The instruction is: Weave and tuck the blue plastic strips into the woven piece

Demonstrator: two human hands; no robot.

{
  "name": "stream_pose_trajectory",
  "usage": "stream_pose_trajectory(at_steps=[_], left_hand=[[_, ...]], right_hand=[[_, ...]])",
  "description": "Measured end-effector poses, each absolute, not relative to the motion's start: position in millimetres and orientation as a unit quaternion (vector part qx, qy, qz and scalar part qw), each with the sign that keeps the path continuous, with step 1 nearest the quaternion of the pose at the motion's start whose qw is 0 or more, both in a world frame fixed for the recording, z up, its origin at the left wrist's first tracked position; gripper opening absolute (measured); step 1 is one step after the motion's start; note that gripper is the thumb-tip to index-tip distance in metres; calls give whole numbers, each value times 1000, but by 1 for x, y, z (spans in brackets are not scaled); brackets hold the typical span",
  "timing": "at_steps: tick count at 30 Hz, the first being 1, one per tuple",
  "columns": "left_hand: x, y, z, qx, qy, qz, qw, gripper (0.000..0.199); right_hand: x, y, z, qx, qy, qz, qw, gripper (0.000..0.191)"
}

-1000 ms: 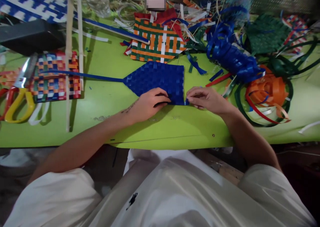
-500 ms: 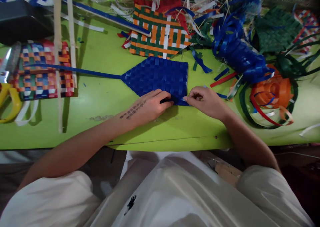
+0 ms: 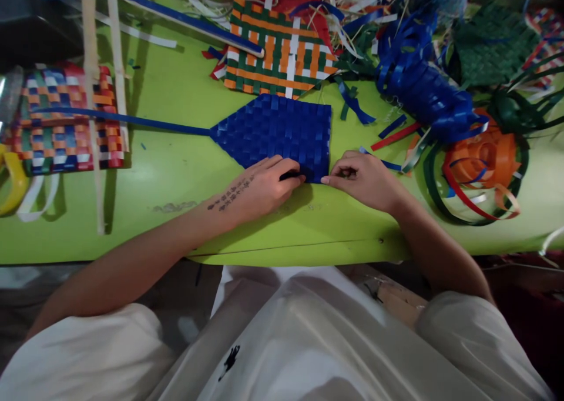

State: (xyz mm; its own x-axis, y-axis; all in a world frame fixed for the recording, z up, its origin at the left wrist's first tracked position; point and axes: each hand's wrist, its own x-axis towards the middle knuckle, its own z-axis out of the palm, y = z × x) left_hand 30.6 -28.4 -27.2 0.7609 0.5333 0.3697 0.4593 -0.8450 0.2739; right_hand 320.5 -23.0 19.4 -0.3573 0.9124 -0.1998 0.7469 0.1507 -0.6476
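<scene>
A blue piece woven from flat plastic strips (image 3: 282, 130) lies on the green table, its pointed end to the left and its straight end to the right. One long blue strip (image 3: 163, 124) runs left from the point. Resting on the near edge of the weave is my left hand (image 3: 271, 180), its fingers curled and thumb and forefinger closed on that edge. My right hand (image 3: 363, 177) is at the near right corner, thumb and fingertips pinched there. What lies between those fingertips is mostly hidden.
Behind lies an orange, green and white woven piece (image 3: 264, 48). To the left are a multicoloured woven piece (image 3: 57, 142), pale wooden slats (image 3: 94, 171) and yellow-handled scissors (image 3: 15, 183). A bundle of blue strips (image 3: 423, 95) and an orange coil (image 3: 480, 160) sit at right.
The view has shifted slightly, so things at the left and back appear moved. My hands keep nearly the same places; the right fingertips sit slightly lower at the corner.
</scene>
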Motion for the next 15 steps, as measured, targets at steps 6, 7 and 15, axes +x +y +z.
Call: stream_pose_trajectory(at_steps=[6, 7, 15], left_hand=[[30, -23, -36, 899, 286, 266, 197, 35], [30, -23, -36, 897, 287, 268, 202, 35], [30, -23, -35, 898, 292, 263, 198, 34]], right_hand=[[313, -28, 16, -555, -727, 365, 176, 30], [313, -28, 16, -554, -724, 367, 184, 29], [331, -28, 20, -446, -799, 361, 178, 15]])
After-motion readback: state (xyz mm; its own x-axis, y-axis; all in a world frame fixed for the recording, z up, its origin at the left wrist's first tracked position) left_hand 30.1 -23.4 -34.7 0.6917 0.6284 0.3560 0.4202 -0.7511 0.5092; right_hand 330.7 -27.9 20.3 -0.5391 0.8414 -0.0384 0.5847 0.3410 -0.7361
